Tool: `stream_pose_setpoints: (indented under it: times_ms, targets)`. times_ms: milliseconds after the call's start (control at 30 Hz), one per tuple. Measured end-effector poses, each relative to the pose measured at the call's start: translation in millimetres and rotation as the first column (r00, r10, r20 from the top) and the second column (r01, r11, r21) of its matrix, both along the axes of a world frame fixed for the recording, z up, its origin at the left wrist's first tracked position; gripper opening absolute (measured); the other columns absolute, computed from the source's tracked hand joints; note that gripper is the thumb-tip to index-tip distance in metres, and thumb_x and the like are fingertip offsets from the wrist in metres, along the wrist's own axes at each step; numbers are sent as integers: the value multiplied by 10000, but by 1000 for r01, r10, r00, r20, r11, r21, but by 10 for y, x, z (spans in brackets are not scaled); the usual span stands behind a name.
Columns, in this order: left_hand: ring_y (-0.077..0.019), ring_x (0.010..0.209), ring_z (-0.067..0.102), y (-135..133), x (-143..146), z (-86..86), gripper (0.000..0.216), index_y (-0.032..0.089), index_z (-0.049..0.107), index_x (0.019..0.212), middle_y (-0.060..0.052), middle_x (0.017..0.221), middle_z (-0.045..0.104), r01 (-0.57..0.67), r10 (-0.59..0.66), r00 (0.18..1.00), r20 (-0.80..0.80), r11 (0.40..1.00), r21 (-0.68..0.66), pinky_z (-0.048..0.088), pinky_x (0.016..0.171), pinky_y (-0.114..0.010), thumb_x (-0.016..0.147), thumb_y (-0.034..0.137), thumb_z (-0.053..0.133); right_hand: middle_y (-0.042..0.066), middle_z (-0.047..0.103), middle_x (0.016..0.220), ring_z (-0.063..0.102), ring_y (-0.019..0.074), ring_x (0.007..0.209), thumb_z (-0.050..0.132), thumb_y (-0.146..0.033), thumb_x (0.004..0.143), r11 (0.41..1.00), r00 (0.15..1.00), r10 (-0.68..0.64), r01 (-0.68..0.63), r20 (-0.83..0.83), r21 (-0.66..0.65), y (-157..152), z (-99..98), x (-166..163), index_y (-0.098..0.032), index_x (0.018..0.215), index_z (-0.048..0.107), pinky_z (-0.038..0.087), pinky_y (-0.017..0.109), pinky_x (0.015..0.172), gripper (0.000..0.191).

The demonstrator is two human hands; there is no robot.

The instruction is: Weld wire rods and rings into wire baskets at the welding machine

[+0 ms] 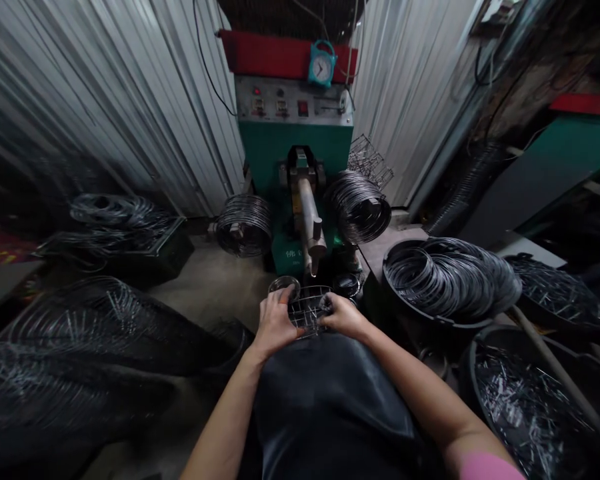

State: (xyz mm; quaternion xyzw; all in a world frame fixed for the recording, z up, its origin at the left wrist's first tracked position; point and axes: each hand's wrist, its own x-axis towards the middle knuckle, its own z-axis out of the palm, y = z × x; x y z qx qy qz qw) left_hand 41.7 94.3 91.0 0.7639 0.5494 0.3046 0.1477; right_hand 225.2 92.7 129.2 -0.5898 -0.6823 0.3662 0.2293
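Note:
A small wire basket frame [307, 308] sits just under the nose of a green welding machine [294, 150]. My left hand [275, 321] grips its left side with the fingers curled over the rim. My right hand [343, 315] is closed on its right side. The machine's metal arm [307, 220] points down at the basket. A dark apron [330, 400] covers my lap below both hands.
Wire ring coils hang on both sides of the machine [244, 225] [360, 207]. A black tub of wire rings [447, 280] and tubs of short wire pieces [530, 400] stand at right. Piles of wire frames [80, 333] lie left. A clock [323, 67] sits on the machine.

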Motion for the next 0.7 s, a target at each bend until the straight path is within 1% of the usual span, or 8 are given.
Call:
stream_pose_setpoints:
  times_ms: [133,200,267,333,433,500,600,700]
  targets:
    - [-292,1152,422,-42,135,111,853,211,380,1270,-98,1214,474,8,-11,996,-83,999,-37,330,978,-441,496,267,734,-56,475,600,435,104,575,542,-130,623,969,984,-177,169,31,182,-77,-175,-65,-201,686,465,318,202,542,123]
    - [-297,1149,421,-48,166,110,858,197,385,1265,-103,1210,476,-2,-4,995,-99,998,-69,327,975,-437,487,279,738,-52,476,589,438,106,570,530,-160,639,955,981,-194,194,-23,223,-135,-260,-49,-204,675,474,331,203,546,79]
    - [-300,1151,418,-47,181,93,866,200,386,1263,-104,1214,472,17,-26,995,-101,996,-85,319,980,-435,481,298,745,-47,497,592,461,107,570,517,-174,649,954,980,-171,190,-100,234,-183,-324,-14,-202,668,495,354,200,553,40]
    - [-303,1152,416,-41,186,73,867,226,389,1261,-92,1216,472,30,-39,995,-88,995,-100,317,979,-437,476,303,752,-38,537,610,499,110,584,505,-173,663,958,981,-130,162,-146,237,-213,-360,30,-196,682,534,376,201,565,42]
    - [-306,1135,427,-29,181,56,871,244,396,1255,-76,1201,479,26,-34,998,-60,992,-124,328,966,-437,465,297,759,-19,605,658,559,124,635,503,-163,690,963,986,-73,108,-148,248,-223,-369,91,-183,721,598,406,214,605,102]
    - [-304,1124,434,-22,175,57,876,246,399,1254,-71,1191,483,27,-33,998,-49,991,-133,335,961,-434,459,297,763,-8,638,687,587,133,665,509,-155,706,973,987,-34,69,-160,218,-212,-356,127,-172,745,630,425,224,632,128]
    - [-310,1123,437,-12,163,66,888,242,407,1253,-72,1190,484,15,-22,999,-40,986,-164,350,954,-432,446,311,771,12,675,762,619,143,745,501,-141,748,985,979,96,-67,-178,161,-185,-312,184,-158,809,662,451,241,695,173]
    - [-306,1110,455,9,143,63,894,225,411,1256,-75,1184,488,-3,-2,1000,-26,979,-205,373,943,-417,441,308,770,41,681,875,623,157,836,522,-139,774,950,962,258,-235,-91,204,-165,-248,236,-155,909,665,457,264,758,198]
